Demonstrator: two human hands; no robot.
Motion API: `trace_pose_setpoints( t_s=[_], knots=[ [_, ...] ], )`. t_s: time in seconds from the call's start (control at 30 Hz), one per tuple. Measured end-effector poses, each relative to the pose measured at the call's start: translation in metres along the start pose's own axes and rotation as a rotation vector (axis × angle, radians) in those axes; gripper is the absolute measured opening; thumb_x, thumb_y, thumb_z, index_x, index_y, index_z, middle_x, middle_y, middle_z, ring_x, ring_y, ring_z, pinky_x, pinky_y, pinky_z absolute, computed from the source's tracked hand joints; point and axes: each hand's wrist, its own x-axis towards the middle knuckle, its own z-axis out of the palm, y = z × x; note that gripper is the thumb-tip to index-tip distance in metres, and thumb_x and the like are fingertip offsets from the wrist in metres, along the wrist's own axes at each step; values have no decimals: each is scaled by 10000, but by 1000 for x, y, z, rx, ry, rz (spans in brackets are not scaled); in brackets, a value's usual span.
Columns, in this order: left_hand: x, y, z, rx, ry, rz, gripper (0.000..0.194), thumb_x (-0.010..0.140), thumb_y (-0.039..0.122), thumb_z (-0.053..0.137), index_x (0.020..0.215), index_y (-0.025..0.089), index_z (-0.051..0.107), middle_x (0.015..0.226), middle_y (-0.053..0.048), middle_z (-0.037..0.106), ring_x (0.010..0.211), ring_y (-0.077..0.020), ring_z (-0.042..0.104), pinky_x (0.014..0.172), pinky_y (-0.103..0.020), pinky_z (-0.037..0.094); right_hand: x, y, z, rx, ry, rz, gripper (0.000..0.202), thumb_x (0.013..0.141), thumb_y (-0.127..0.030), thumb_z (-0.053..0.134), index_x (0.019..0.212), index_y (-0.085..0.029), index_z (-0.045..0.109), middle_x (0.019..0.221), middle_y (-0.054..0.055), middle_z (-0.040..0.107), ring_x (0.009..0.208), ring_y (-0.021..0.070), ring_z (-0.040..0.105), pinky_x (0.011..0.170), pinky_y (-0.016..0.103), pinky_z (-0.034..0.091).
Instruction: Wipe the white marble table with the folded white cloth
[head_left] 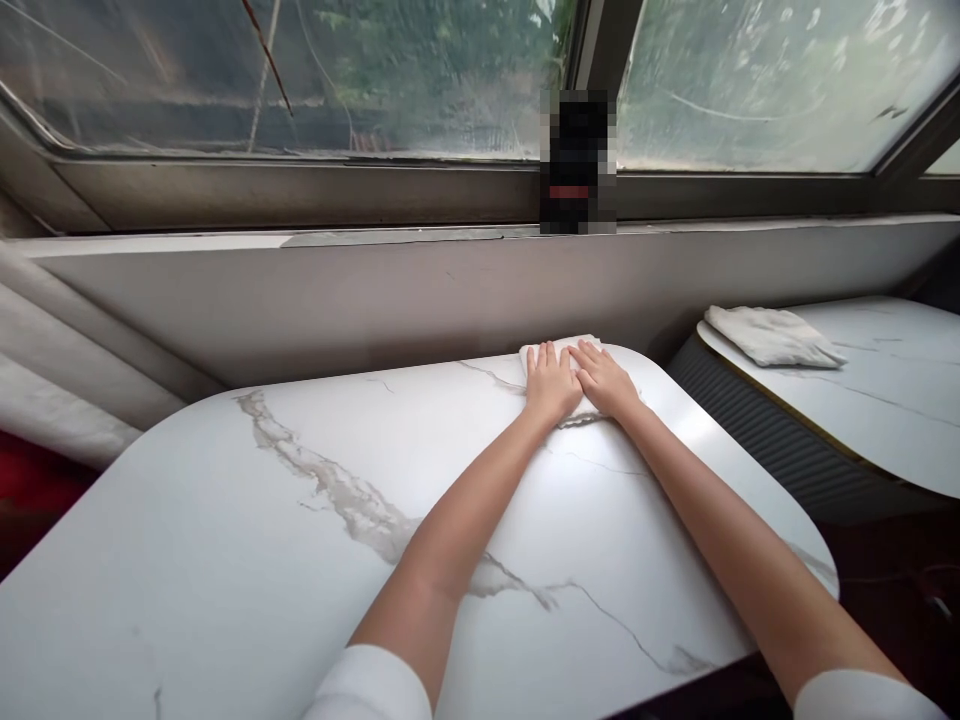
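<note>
Both arms reach forward over a white marbled table (285,560). My left hand (552,384) lies flat, fingers spread, on a white folded cloth (587,412) near the table's far edge. Beside it, my right hand (604,380) rests on the right part of the same cloth with its fingers stretched out. The two hands nearly touch at the thumbs. Parts of the cloth show above the fingertips and below the palms; the rest is hidden under the hands.
A second marbled table (900,400) stands at the right, with another folded cloth (776,337) on its near corner. A low wall (337,300) and windows run behind. Pale curtain folds (60,370) hang at the left. A pixelated dark patch covers the window post.
</note>
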Motion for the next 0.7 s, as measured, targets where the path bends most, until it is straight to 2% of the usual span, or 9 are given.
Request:
trace_pose_setpoints(
  t_s=[0.13,0.33,0.4,0.47,0.57,0.7],
  knots=[
    [-39,6,-10,7,-17,41,502,954,284,258,1409,86,332,1478,-169,295,1384,-246,202,1134,-438,78,-40,-17,-6,-29,9,2,526,900,-217,251,1394,-87,374,1480,127,314,1373,233,249,1121,436,226],
    [-133,23,-36,8,-77,206,529,959,289,239,1422,36,283,1481,-208,257,1387,-303,154,1124,-507,81,-143,-52,-22,-55,44,-18,531,915,-230,229,1420,-100,332,1484,101,311,1378,205,228,1123,437,235],
    [-165,27,-45,5,-86,264,538,960,296,239,1423,23,271,1478,-224,248,1386,-325,136,1116,-536,72,-178,-66,-28,-69,62,-46,540,922,-227,230,1451,-123,261,1487,82,311,1383,193,211,1126,432,238],
    [-191,28,-53,0,-92,315,548,962,309,247,1425,16,258,1475,-239,236,1384,-344,124,1111,-552,65,-206,-79,-33,-83,95,-69,579,922,-217,245,1483,-147,119,1493,72,300,1386,196,202,1121,441,253],
    [-218,27,-63,-13,-111,368,556,965,319,248,1433,18,235,1481,-245,207,1381,-356,105,1109,-550,74,-233,-97,-37,-106,131,-83,652,912,-195,264,1477,-160,-58,1501,79,279,1386,218,208,1105,467,280],
    [-231,20,-70,-14,-121,386,543,973,308,229,1436,25,230,1485,-237,197,1384,-345,91,1111,-544,82,-240,-110,-38,-120,134,-92,686,896,-181,282,1471,-148,-89,1501,92,276,1386,237,206,1099,482,288]
  ],
)
